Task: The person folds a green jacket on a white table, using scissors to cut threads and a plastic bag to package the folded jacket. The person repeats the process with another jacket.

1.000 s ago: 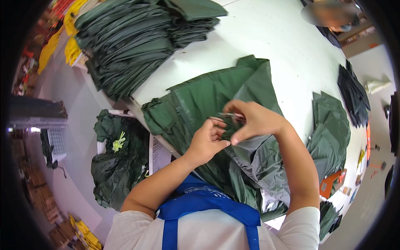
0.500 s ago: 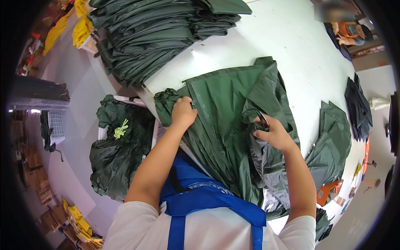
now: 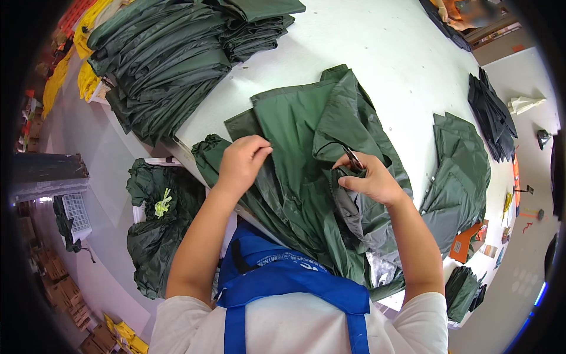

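A dark green rainwear garment (image 3: 295, 127) with a grey lining lies spread and rumpled over the near edge of the white table (image 3: 354, 35). My left hand (image 3: 242, 165) is over its left part, thumb and forefinger pinched together; what they hold, if anything, is too small to make out. In my right hand (image 3: 374, 180) are small dark thread snips (image 3: 352, 156), blades pointing up and away. Its thumb and fingers also touch a gathered, zipper-like edge of the garment, where grey lining shows. A bunched green part (image 3: 209, 150) lies left of my left hand.
Tall stacks of folded green garments (image 3: 159, 65) stand at the far left. Below the table's left edge, a bin holds crumpled green garments (image 3: 153, 236) with a light-green tie (image 3: 163, 203). More green garments (image 3: 460, 165) and black ones (image 3: 492, 115) lie right. Another person (image 3: 460, 15) is far right.
My left hand has come off the garment's edge into a pinch. My right hand still holds the snips and fabric, a little further left in view. The whole view has shifted slightly.
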`<state>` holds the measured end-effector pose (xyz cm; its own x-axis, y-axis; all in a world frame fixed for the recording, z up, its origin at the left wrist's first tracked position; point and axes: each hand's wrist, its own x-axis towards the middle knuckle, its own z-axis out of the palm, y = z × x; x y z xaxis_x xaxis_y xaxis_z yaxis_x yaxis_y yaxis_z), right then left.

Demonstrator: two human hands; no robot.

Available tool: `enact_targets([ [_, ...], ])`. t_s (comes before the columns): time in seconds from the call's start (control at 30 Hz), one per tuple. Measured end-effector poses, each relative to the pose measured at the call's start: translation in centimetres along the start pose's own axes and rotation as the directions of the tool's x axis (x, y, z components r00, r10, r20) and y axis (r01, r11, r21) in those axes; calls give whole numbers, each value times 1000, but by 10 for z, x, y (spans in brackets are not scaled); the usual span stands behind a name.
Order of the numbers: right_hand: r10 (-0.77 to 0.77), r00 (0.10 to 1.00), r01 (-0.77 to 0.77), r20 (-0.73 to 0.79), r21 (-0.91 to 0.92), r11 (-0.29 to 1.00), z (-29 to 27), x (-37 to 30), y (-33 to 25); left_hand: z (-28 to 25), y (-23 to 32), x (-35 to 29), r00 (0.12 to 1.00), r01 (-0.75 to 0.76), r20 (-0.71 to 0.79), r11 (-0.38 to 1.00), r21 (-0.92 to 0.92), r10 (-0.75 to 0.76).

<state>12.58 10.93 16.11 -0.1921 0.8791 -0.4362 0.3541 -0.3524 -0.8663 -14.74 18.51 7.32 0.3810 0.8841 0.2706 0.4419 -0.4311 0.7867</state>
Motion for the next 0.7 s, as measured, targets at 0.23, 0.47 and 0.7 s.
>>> enact_targets([
  [0.23, -37, 992, 46, -117, 75, 996, 2, -19, -8, 1, 76, 24, 831, -555, 83, 831, 47, 550],
  [0.47, -184, 919, 225, -349, 81, 971, 25, -36, -23, 8, 104, 25, 785, -619, 16, 786, -7, 619],
  [0.7, -178, 884, 209, -432, 24, 978, 33, -44, -26, 12, 124, 19, 810, -585, -31, 803, -114, 585],
])
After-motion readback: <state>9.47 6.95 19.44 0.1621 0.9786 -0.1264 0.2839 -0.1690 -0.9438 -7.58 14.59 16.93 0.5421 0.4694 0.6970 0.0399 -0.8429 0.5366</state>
